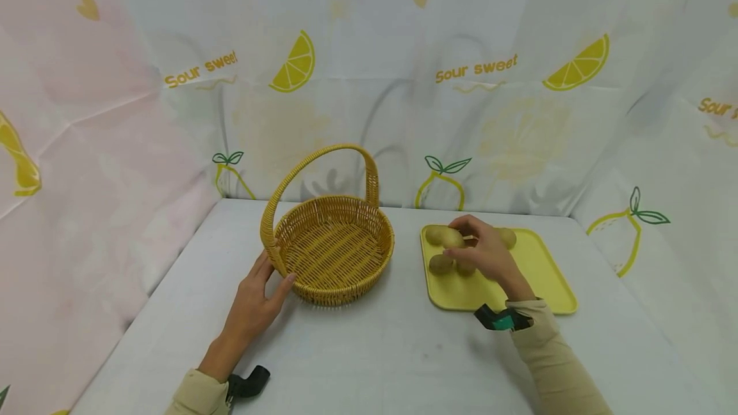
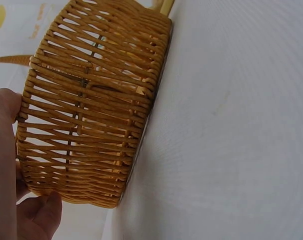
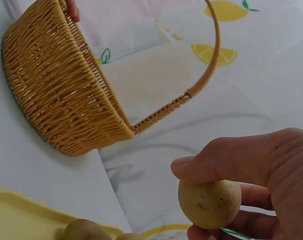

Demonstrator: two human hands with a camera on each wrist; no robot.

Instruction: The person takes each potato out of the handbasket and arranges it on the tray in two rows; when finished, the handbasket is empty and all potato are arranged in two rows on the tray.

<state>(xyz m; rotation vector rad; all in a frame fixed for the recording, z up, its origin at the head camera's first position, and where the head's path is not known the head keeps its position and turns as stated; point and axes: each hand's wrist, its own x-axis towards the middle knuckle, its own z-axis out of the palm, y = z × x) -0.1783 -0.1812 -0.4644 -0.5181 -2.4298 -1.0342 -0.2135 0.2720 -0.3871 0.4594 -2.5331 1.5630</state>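
A round woven basket [image 1: 334, 255] with a tall arched handle stands on the white table, and its inside shows no contents. My left hand [image 1: 254, 303] grips its rim on the near left side, beside the foot of the handle. In the left wrist view, fingertips [image 2: 49, 212] lie against the woven wall. Over the yellow tray [image 1: 519, 290], my right hand [image 1: 487, 252] pinches a small, round, yellowish potato [image 3: 210, 204] between thumb and fingers. Several more potatoes [image 1: 441, 264] lie on the tray, some partly hidden by that hand.
Behind the table hangs a white cloth [image 1: 369, 101] printed with lemons and lettering, and it also covers both sides. A strip of white table [image 1: 406, 274] lies between basket and tray. A dark wrist mount [image 1: 249, 383] sits by the left sleeve.
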